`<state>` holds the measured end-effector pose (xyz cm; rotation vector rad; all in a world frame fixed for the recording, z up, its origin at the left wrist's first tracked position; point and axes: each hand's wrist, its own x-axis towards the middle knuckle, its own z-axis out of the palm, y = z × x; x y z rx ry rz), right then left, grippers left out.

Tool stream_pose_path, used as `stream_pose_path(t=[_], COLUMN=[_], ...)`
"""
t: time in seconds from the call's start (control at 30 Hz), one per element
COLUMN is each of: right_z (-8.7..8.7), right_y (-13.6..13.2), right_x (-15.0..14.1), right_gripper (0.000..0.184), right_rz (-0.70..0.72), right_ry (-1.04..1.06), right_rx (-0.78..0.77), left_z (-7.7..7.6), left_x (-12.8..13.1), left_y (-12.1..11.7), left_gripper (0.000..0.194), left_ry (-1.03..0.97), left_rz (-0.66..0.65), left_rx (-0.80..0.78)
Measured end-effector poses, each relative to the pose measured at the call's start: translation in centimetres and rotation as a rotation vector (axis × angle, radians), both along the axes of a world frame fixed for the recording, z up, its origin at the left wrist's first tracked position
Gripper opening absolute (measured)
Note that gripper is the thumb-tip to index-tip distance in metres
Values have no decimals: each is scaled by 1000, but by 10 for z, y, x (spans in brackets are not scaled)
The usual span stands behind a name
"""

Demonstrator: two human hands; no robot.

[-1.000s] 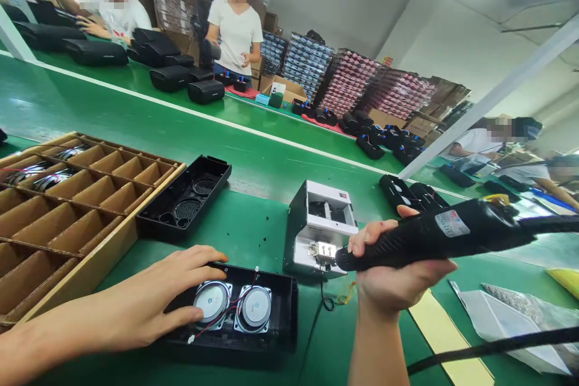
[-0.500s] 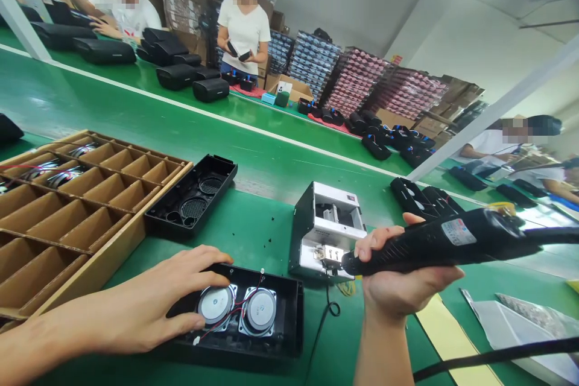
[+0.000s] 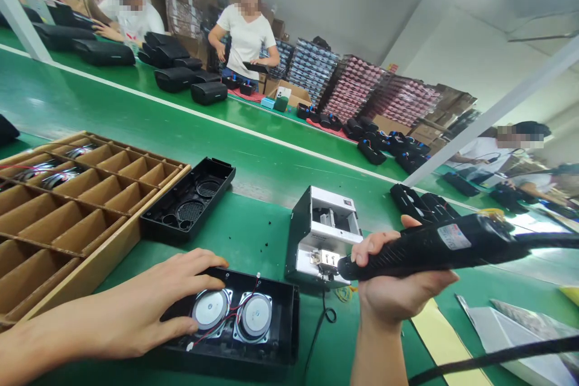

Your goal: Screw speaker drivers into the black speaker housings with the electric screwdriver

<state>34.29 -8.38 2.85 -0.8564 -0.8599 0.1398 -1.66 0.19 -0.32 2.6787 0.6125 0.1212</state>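
My left hand (image 3: 181, 295) lies across the left end of a black speaker housing (image 3: 287, 325), its curved fingers at the far wall and thumb over the inside, gripping it. Two round silver speakers (image 3: 256, 316) sit in that housing, with red and black wires ending in small white plugs. In my right hand (image 3: 391, 289) is a black electric screwdriver (image 3: 420, 253), fingers and thumb wrapped round its body. Its nose points left, at the front of a silver and black screw feeder (image 3: 332, 226); the bit and any screw are hidden.
Left stands a divided cardboard tray (image 3: 67, 217) with several speakers. Beside it lies a grilled black shell (image 3: 192, 199). A screwdriver cord (image 3: 497, 356) crosses the lower right, near a yellow strip (image 3: 446, 338) and plastic bags (image 3: 520, 332). Co-workers work beyond the green bench (image 3: 253, 163).
The view has shifted slightly. My hands keep the same hold, and the screwdriver stays at the screw feeder. Across the bench, a standing co-worker has moved their hands apart.
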Motion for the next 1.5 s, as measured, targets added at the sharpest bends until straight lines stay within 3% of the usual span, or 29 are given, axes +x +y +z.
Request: stream_pose_path(t=[0.37,0.8,1.5], right_z=[-3,6,0], right_y=[1,6,1], right_x=[3,7,10], right_gripper=[80,85,83], right_rz=[-1,-39,-6], right_ry=[39,64,53], right_rx=[-5,-48,-30], left_z=[-18,-23,-13], left_x=[-11,-12,-8], left_y=[6,8,6], left_gripper=[51,54,50], left_ry=[41,32,82], left_rz=[-28,-14,9], left_rx=[83,80,-41])
